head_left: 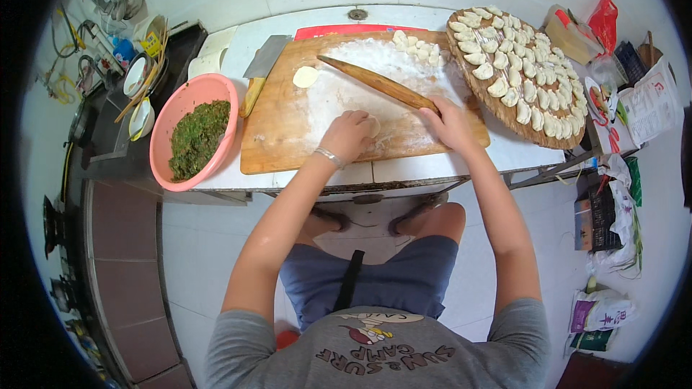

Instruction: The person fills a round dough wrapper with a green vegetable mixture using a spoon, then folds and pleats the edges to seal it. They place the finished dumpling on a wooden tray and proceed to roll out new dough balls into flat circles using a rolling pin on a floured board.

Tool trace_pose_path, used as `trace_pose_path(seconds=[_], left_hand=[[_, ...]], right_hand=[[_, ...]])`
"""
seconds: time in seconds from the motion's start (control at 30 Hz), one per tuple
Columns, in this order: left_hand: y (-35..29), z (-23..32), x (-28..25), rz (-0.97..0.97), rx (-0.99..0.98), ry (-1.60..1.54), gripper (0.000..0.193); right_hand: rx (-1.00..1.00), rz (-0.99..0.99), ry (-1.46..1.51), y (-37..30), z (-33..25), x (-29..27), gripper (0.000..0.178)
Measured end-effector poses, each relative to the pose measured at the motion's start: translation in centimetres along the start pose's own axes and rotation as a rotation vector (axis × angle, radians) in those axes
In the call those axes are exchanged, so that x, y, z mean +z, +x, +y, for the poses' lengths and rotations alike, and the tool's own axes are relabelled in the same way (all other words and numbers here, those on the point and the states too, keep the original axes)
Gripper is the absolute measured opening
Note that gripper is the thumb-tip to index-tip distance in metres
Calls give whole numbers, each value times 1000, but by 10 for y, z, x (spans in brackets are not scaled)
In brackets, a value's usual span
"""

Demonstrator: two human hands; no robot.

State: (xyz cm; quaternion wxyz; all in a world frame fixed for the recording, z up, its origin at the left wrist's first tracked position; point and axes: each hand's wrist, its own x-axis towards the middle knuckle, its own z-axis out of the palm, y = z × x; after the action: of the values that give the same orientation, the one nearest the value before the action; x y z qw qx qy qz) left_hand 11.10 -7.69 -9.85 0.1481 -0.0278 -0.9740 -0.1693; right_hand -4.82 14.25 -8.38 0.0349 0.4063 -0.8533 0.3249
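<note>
My right hand (451, 125) grips the near end of a tapered wooden rolling pin (375, 83), which slants up and left across the floured wooden board (270, 145). My left hand (347, 137), with a bracelet at the wrist, is at the board's near middle, its fingers on a small round of dough (374, 127) that they partly cover. A flat round dumpling wrapper (305, 77) lies at the board's upper left. Several small dough pieces (418, 50) are clustered in flour at the far right of the board.
A pink bowl of green filling (232, 119) stands left of the board. Beside it a cleaver (267, 57) rests at the board's left edge. At right, a round tray (481, 103) carries many folded dumplings. Scissors (614, 140) lie farther right.
</note>
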Motion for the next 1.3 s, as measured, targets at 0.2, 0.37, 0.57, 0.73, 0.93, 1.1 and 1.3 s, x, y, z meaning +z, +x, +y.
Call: trace_pose_path(seconds=[0.2,0.37,0.57,0.73,0.93,1.1,1.3], left_hand=[[-48,-10,-33,396,-152,125,49],[-71,-42,-6,134,-398,167,68],[-31,-54,-23,45,-485,170,68],[-90,-11,-25,79,-329,234,70],[-38,-52,-20,170,-411,289,69],[-80,-22,-20,72,-345,275,68],[-50,-53,-13,209,-369,269,66]], right_hand=[[-211,-130,-122,-9,-10,-7,31],[-412,-114,-217,13,-26,28,29],[-275,-123,-345,42,-15,45,53],[-349,-314,-376,4,-16,27,57],[-256,-165,-344,39,-15,43,57],[-318,-243,-332,3,-10,36,55],[-253,-230,-240,9,-27,17,41]])
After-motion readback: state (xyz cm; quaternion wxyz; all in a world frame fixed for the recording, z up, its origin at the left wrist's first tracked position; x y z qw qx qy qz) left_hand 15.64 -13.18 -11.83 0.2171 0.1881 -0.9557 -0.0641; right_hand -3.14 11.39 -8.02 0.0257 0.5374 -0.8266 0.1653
